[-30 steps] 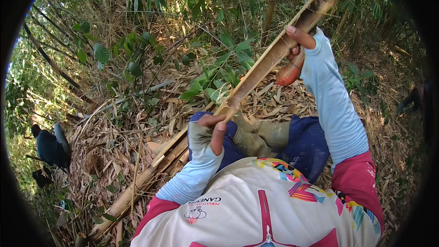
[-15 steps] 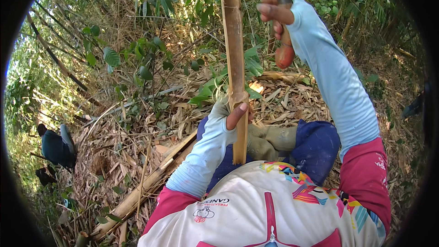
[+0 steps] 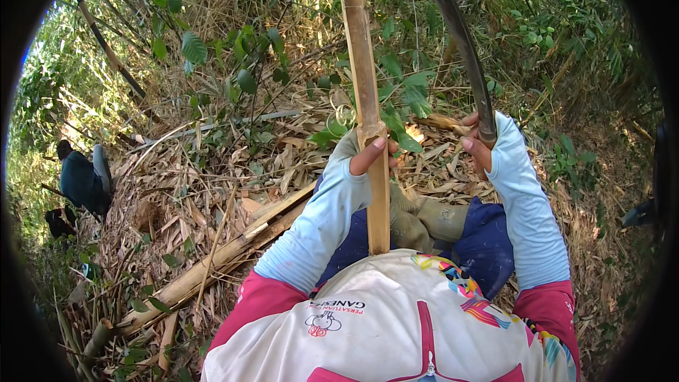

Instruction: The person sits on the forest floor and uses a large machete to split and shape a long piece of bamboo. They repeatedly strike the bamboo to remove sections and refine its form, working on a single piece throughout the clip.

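Note:
A long split bamboo strip [image 3: 364,71] stands nearly upright in front of me, its lower end close against my shirt. My left hand [image 3: 364,155] wraps round it just at a joint, thumb on the near face. To the right, my right hand [image 3: 481,145] is closed round the handle of a machete [image 3: 463,39]. Its long dark blade points up and away, apart from the bamboo. The handle itself is mostly hidden by my fingers and sleeve. A thin pale curl of shaving [image 3: 343,112] hangs beside the strip, above my left hand.
Split bamboo lengths [image 3: 212,269] lie on the leaf litter [image 3: 170,205] at my left. Leafy saplings [image 3: 247,64] grow ahead, with dense brush [image 3: 566,21] at the right. A person in dark clothes [image 3: 83,177] is at the far left. My bent knees [image 3: 484,240] flank the strip.
My right hand has come down and nearer with the machete, so more of the blade shows. My left hand keeps its hold on the bamboo strip. The view has shifted slightly.

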